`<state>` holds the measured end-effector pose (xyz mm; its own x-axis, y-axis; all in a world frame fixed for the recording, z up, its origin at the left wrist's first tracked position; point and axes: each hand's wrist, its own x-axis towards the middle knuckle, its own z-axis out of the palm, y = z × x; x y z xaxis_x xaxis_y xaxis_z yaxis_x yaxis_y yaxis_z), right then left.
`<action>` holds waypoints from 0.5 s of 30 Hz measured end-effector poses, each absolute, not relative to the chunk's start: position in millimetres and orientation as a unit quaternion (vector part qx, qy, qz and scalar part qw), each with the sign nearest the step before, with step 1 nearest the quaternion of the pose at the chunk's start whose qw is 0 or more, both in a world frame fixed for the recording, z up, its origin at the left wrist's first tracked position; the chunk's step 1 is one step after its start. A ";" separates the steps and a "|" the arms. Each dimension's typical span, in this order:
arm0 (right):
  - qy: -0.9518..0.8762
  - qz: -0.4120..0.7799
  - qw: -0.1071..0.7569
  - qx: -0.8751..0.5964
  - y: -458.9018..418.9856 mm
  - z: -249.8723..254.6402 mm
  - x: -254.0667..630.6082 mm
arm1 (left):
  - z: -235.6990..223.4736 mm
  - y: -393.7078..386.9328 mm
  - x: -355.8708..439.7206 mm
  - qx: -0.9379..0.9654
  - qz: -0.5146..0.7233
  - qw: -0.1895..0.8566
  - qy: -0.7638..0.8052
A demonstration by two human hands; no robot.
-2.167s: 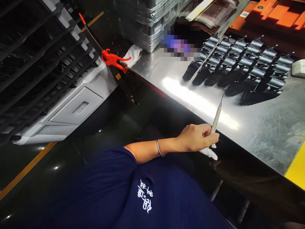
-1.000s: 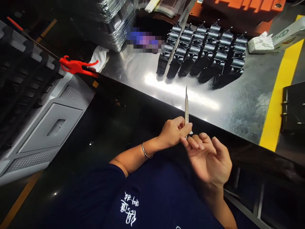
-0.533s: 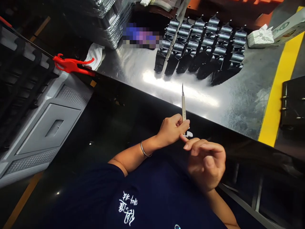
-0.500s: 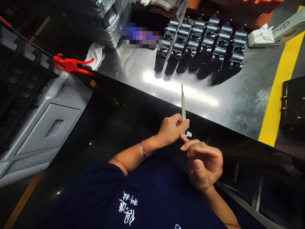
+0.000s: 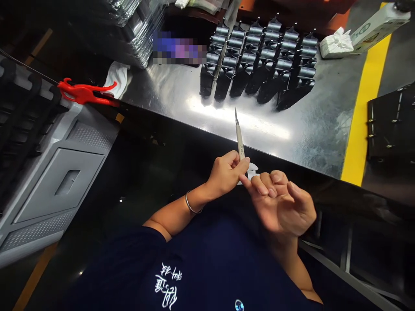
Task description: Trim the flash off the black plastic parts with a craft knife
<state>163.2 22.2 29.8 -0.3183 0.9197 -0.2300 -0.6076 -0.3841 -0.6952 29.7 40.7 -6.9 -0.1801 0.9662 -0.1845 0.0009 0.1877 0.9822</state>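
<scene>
My left hand [image 5: 227, 175] is closed around the handle of a scalpel [image 5: 240, 144], its blade pointing away from me toward the workbench. The pale handle is marked "A35". Close beside it, my right hand [image 5: 280, 203] is turned palm up with fingers loosely bent and thumb apart. I see nothing gripped in it. Its little finger reaches to my left thumb and appears to touch it. A white scrap like tissue [image 5: 253, 169] shows just behind both hands; which hand holds it, if either, I cannot tell.
On the metal workbench [image 5: 311, 147] stand rows of black curved parts [image 5: 256, 60]. A white tissue pack [image 5: 336, 43] and a white carton [image 5: 379, 26] are at the right. A red air gun [image 5: 86, 91] and a white cloth [image 5: 117, 79] lie left, above a grey crate [image 5: 61, 181].
My right hand has turned palm up and its thumb has swung outward. More of the white scrap shows. The whole view has shifted slightly; the scalpel remains in my left hand.
</scene>
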 end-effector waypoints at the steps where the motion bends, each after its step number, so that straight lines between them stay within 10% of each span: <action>1: -0.232 0.778 0.491 -0.316 23.9 28.3 163.4 | -6.4 40.2 30.5 0.409 0.486 0.495 0.592; 15: -0.350 0.658 0.535 -0.397 11.5 18.6 146.0 | -9.5 37.5 40.4 0.451 0.476 0.468 0.593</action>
